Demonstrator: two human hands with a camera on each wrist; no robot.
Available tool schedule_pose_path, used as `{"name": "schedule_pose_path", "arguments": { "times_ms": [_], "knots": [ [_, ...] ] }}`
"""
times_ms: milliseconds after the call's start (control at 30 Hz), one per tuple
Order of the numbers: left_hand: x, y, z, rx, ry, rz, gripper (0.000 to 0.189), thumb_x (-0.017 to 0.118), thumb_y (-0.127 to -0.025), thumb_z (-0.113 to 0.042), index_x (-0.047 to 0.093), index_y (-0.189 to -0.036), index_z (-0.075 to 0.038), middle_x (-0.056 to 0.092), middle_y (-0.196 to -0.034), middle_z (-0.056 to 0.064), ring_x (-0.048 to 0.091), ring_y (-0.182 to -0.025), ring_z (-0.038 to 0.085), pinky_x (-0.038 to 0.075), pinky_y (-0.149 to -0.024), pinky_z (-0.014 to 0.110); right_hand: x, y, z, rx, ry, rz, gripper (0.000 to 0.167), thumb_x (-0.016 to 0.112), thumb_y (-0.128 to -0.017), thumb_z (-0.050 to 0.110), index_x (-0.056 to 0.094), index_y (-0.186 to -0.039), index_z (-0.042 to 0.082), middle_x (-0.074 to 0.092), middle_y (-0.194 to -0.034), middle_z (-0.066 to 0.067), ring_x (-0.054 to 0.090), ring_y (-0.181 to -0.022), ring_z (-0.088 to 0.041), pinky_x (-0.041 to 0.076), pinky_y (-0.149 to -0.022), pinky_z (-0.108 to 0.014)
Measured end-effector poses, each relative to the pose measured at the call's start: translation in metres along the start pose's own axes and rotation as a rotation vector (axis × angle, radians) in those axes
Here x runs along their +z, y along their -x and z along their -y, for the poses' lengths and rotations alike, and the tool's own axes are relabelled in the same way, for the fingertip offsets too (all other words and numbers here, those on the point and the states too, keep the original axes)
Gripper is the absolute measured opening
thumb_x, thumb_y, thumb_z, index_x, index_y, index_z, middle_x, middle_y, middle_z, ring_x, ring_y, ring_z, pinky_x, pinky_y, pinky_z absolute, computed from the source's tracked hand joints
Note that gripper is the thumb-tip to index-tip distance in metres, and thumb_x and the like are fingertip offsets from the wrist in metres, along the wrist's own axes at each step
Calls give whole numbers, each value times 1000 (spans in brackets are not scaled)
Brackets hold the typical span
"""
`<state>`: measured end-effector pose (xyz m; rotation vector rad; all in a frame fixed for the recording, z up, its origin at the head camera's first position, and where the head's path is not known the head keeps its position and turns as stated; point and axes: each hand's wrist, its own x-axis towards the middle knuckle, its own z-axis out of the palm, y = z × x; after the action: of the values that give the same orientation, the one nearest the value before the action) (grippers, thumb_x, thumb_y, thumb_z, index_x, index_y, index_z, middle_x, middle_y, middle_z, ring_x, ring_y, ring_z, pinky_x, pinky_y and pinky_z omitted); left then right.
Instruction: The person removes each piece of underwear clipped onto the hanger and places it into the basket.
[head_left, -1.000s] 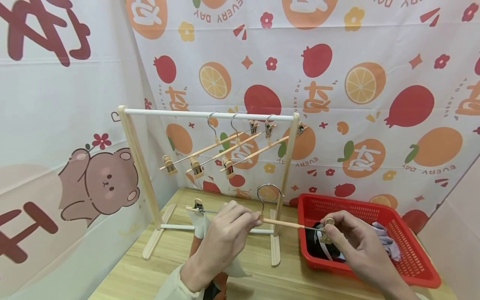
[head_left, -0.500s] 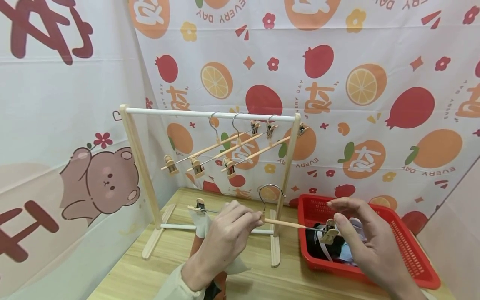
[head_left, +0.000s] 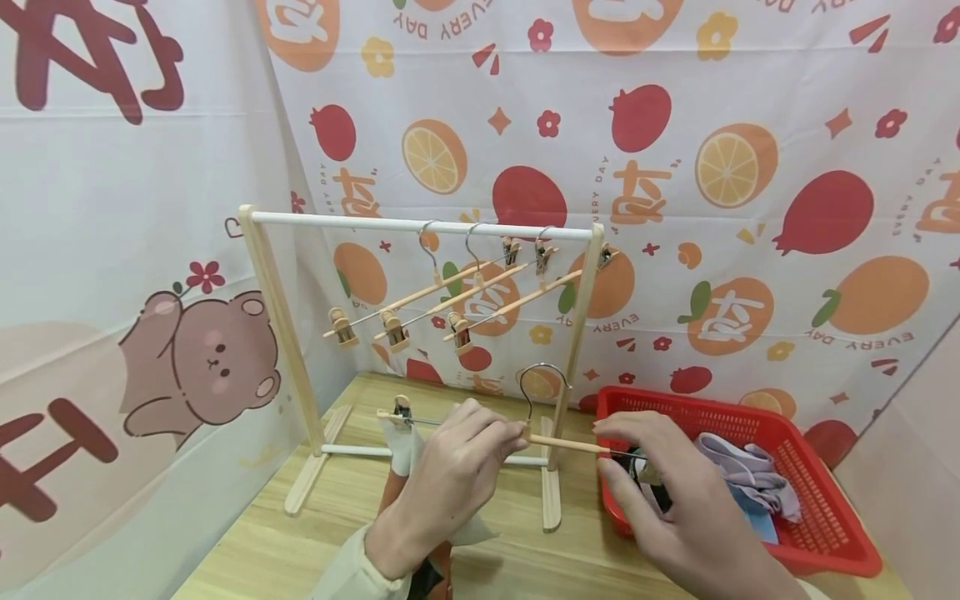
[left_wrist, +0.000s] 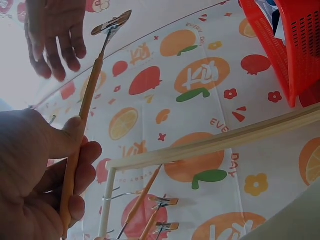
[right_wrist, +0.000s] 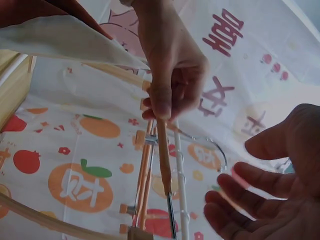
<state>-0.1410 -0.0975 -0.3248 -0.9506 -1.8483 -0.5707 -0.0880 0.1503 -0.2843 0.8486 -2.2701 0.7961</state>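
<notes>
My left hand grips a wooden clip hanger near its middle, fingers curled round the bar, with the metal hook upward. At the hanger's left end a clip holds a white and rust-brown cloth, which hangs down partly behind the left wrist. My right hand is at the hanger's right end, thumb and fingers apart, and largely covers the right clip in the head view. The left wrist view shows that clip with no cloth in it, and the right hand beside it.
A wooden rack with a white rail stands behind the hands. Three clip hangers hang from it, without garments. To the right, a red basket holds lilac, blue and black clothes.
My right hand has let go of the right clip, opened its fingers and moved left along the hanger's end. The left hand and the hanger have hardly moved.
</notes>
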Motion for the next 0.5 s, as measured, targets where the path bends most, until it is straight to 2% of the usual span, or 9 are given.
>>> {"name": "schedule_pose_path", "arguments": {
  "times_ms": [67,167,267,367,500],
  "knots": [
    [0,-1,0,1,-3,10,4,75,-90,-13,75,-93,-11,73,-85,-6,60,-76,8,48,-69,18,5,-2,0,-11,46,17,45,77,-88,8,62,-126,25,62,-126,11,56,-119,-5,41,-105,-8],
    [-1,-1,-1,-10,-3,41,6,74,-90,-9,75,-95,-12,73,-86,-6,61,-78,8,49,-70,18,13,-4,-1,-50,120,28,36,74,-91,14,63,-125,21,63,-126,9,58,-118,-8,52,-100,-24],
    [-1,-1,-3,-30,-1,80,9,73,-90,-6,74,-97,-12,73,-89,-6,61,-81,8,49,-72,18,20,-6,-4,-93,168,35,26,68,-98,23,65,-123,17,64,-123,5,59,-114,-11,57,-92,-39],
    [-2,0,-4,-35,-4,98,12,73,-89,-4,74,-98,-11,73,-91,-6,62,-83,8,50,-73,18,26,-8,-6,-91,196,53,24,70,-97,23,65,-120,16,64,-118,5,59,-110,-10,59,-89,-40],
    [-1,0,-6,-24,1,94,12,73,-89,-4,74,-99,-11,73,-92,-5,62,-83,8,50,-74,18,30,-11,-8,-51,231,73,32,81,-85,15,67,-113,16,65,-107,7,56,-99,-6,58,-82,-32]
  ]
}}
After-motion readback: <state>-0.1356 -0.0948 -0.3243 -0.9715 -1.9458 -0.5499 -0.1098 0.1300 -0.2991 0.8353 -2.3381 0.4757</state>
